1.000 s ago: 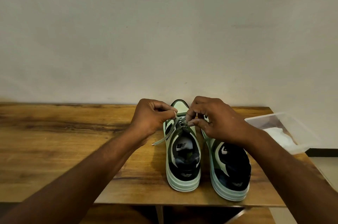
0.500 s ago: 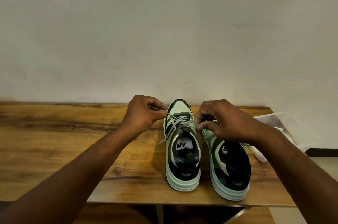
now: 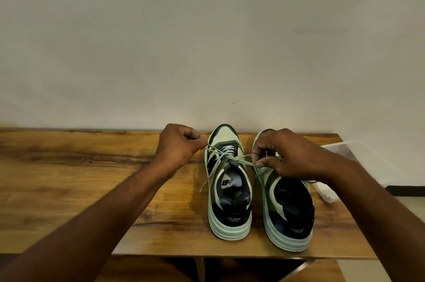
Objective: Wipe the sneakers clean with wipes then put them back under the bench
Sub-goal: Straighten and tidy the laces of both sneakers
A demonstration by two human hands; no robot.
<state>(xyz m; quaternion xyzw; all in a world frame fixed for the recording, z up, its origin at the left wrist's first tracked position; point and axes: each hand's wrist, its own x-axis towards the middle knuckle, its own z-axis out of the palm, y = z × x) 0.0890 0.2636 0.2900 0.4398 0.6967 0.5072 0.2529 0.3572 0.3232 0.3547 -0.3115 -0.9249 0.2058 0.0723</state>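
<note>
On top of the wooden bench [image 3: 69,166], both hands are drawing apart, each pinching one end of the laces [image 3: 226,159] of the left sneaker [image 3: 230,189]: the left hand [image 3: 178,147] is pulling its end out to the left, the right hand [image 3: 285,155] is pulling its end across over the right sneaker [image 3: 287,208]. A second ago the hands were huddled together over the tongue; now they are sitting well apart and the lace is running taut between them, so the knot is probably being cinched. Both sneakers are standing side by side, heels toward the camera, not yet under the bench. Beyond the right wrist, a clear plastic tub [image 3: 345,150] is sitting at the bench's end.
</note>
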